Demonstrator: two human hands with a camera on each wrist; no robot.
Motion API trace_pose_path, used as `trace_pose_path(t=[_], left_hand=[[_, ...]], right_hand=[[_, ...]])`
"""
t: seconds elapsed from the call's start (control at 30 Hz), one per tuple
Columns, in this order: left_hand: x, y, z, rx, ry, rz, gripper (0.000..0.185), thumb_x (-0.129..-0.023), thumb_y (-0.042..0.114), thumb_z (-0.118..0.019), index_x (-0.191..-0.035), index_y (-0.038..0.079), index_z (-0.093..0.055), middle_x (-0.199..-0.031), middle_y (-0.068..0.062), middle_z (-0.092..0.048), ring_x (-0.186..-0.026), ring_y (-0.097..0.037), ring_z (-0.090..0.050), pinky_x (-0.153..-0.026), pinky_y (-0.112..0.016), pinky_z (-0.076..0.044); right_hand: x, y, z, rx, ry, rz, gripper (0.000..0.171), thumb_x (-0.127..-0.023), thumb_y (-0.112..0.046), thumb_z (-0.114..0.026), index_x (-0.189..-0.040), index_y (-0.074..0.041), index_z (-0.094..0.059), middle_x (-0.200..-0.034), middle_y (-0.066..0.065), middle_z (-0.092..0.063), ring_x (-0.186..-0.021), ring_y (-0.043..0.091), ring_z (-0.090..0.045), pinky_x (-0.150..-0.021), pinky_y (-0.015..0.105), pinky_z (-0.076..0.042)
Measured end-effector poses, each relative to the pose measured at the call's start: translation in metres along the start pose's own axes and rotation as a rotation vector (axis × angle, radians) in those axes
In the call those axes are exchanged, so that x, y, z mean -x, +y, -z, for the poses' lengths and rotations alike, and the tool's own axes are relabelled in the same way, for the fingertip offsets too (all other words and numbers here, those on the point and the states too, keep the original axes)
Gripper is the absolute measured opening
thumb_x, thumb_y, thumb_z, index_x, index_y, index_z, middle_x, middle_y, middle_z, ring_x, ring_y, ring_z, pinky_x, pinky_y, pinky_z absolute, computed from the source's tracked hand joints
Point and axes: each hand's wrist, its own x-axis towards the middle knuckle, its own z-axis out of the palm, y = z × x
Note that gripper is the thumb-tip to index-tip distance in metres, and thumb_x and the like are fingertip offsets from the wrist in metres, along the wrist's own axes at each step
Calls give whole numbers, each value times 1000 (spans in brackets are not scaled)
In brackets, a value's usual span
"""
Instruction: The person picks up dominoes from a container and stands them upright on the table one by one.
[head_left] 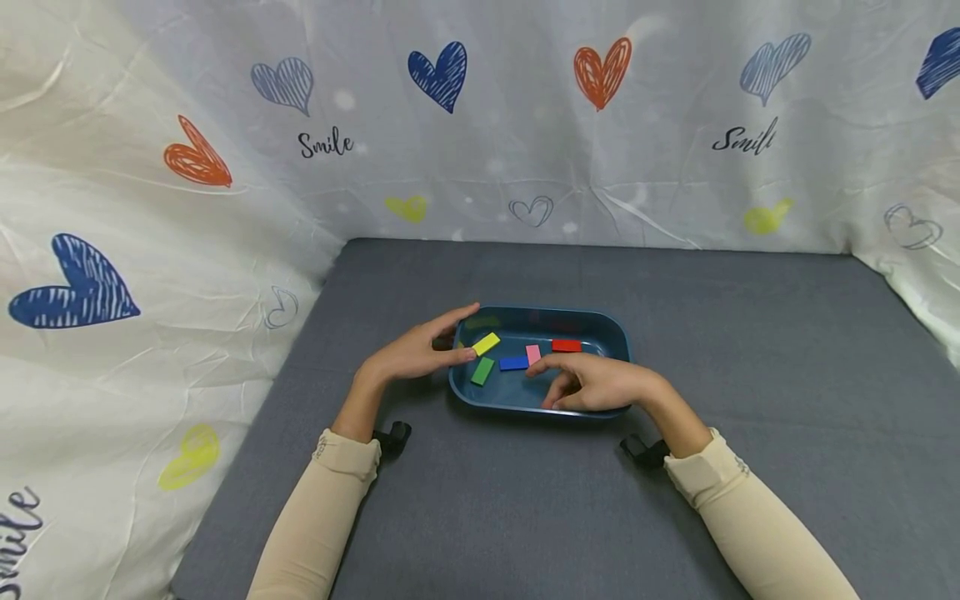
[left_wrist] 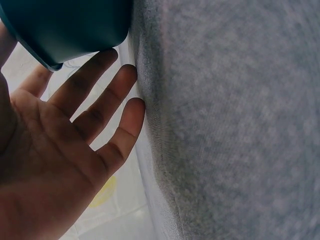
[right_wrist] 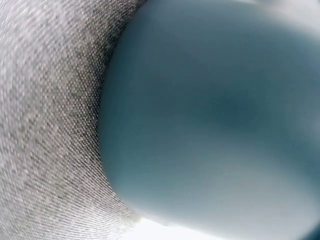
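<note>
Around your work, the grey table [head_left: 787,375] runs back to a far edge along the hanging cloth [head_left: 525,150], with its left edge slanting toward you; the wider stretch of surface lies to your right, and more lies nearer you. The blue tray [head_left: 510,392] stands well inside these edges, its rounded rim enclosing five blocks, one of each colour: a yellow block [head_left: 486,344], a green block [head_left: 482,372], a blue block [head_left: 513,363], a pink block [head_left: 533,354] and a red block [head_left: 566,345]. Your left hand [head_left: 420,354] is at the tray's left end, fingers extended and apart along the outer wall, thumb over the rim just beside the yellow block; contact with that block cannot be told. The green block lies nearer you than the yellow. Your right hand [head_left: 600,383] reaches over the right end, fingers loosely bent, index finger and thumb apart with nothing visible between them. Its index fingertip is just beside the pink block, which sits crosswise at the blue block's right end; the red block lies beyond the knuckles.
</note>
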Motion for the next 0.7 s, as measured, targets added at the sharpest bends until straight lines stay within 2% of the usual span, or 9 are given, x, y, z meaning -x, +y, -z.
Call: trace_pose_path(t=[0.37, 0.6, 0.7], left_hand=[[0, 1, 0, -10, -3, -8, 80, -98, 47, -66, -164, 33, -22, -170, 3, -23, -149, -39, -37, -115, -61, -38], [0, 1, 0, -6, 0, -4, 79, -98, 46, -66, -163, 35, -22, -169, 4, -23, -150, -39, -38, -116, -61, -38], [0, 1, 0, -5, 0, -6, 78, -99, 44, -66, -163, 36, -22, -169, 3, -24, -150, -39, -37, -116, -61, -37]], right_hand=[[4, 1, 3, -90, -34, 53, 58, -103, -6, -58, -154, 2, -33, -116, 14, -75, -112, 20, -70, -94, 24, -54], [7, -1, 6, -134, -37, 45, 63, -102, -7, -61, -157, -3, -31, -119, 9, -75, -114, 20, -69, -96, 26, -54], [8, -2, 7, -170, -37, 57, 68, -101, -6, -62, -159, -4, -27, -121, 11, -74, -114, 20, -69, -95, 27, -55]])
